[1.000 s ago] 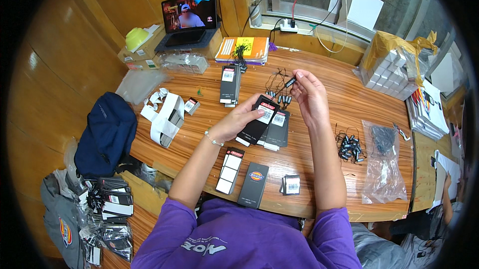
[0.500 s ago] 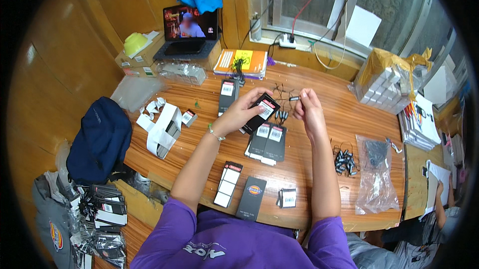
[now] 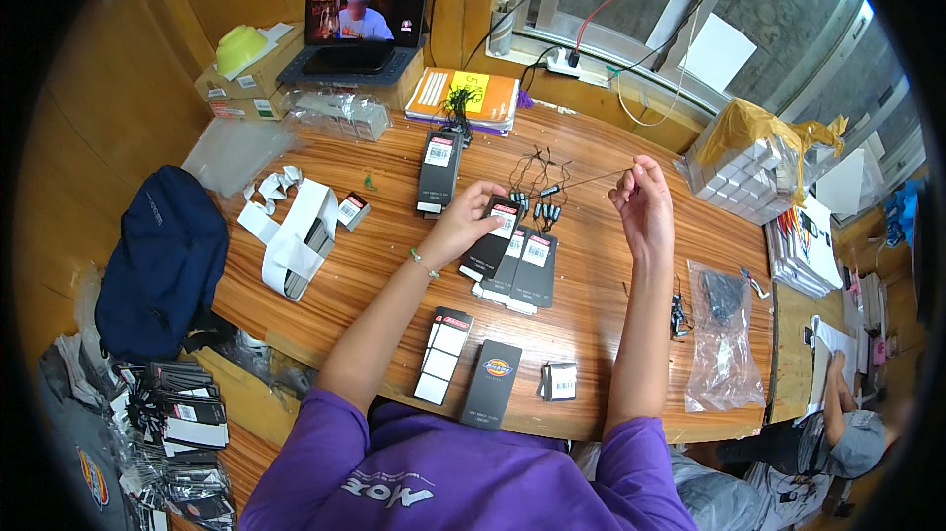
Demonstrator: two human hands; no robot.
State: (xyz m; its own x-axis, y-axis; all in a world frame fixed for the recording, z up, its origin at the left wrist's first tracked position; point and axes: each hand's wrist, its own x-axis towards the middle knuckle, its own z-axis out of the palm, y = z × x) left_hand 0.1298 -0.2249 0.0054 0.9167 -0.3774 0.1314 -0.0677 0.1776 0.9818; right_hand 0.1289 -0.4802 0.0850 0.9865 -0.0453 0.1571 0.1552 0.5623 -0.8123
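Note:
My left hand (image 3: pixel 461 231) grips a black hang tag (image 3: pixel 483 260) with a barcode sticker, thumb on its face. In my pinched right hand (image 3: pixel 645 204) is the end of a thin black string (image 3: pixel 596 177), drawn out leftward toward the tag. Whether it passes through the tag's hole I cannot make out. Beneath the held tag lie finished-looking grey hang tags (image 3: pixel 533 270) with barcode stickers, fanned in a pile. Strings with small black plastic locks (image 3: pixel 548 208) lie just beyond them.
Another tag stack (image 3: pixel 439 168) lies farther back. Near the front edge are a sticker strip (image 3: pixel 443 359), a grey tag (image 3: pixel 492 383) and small labels (image 3: pixel 560 381). A plastic bag (image 3: pixel 724 364) lies right; a white paper roll (image 3: pixel 301 245) left. A tablet (image 3: pixel 363 14) stands behind.
My right hand has moved right and slightly up, drawing the string out long. My left hand has turned the tag more upright and shifted a little left. The whole view has shifted slightly.

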